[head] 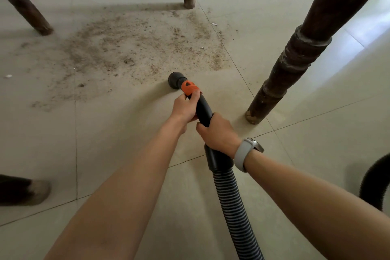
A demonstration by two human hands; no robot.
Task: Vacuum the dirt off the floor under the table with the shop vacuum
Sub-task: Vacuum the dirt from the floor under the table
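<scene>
1. Dirt (130, 48) lies spread on the tiled floor (295, 82) between the table legs (295, 55), ahead and left of the nozzle (176, 79).
2. Your left hand (185, 107) grips the wand (203, 110) nearer the nozzle; your right hand (219, 135) grips it behind.
3. Wand axis points forward-left toward the patch.

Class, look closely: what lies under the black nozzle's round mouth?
Pale tiled floor at the brown dirt patch's near edge. The black round nozzle mouth covers its own spot, so dirt there cannot be seen.
</scene>
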